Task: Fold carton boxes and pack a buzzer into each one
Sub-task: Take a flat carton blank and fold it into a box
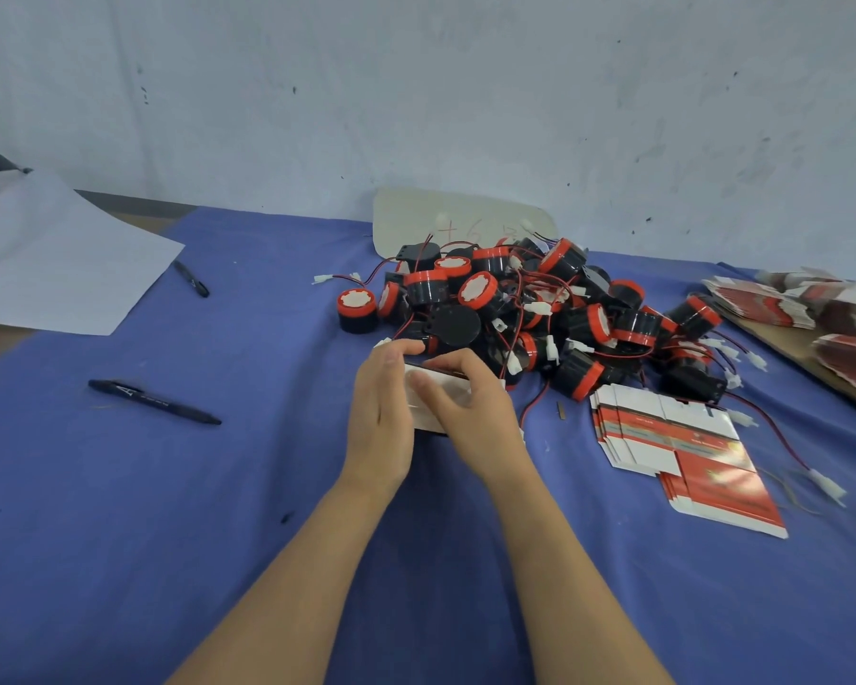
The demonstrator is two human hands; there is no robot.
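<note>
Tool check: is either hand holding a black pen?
No, the near black pen and far black pen lie untouched on the blue cloth.

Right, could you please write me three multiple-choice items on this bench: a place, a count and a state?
1. Where is the stack of flat cartons, relative to the left hand and right hand? A left of both; B right of both; C between them.
2. How many black pens lie on the blue cloth? A one; B two; C four.
3. What do the hands hold? A one carton box; B a pen each; C nothing.
B, it lies past the right hand; B, both lie left; A, both grip it.
</note>
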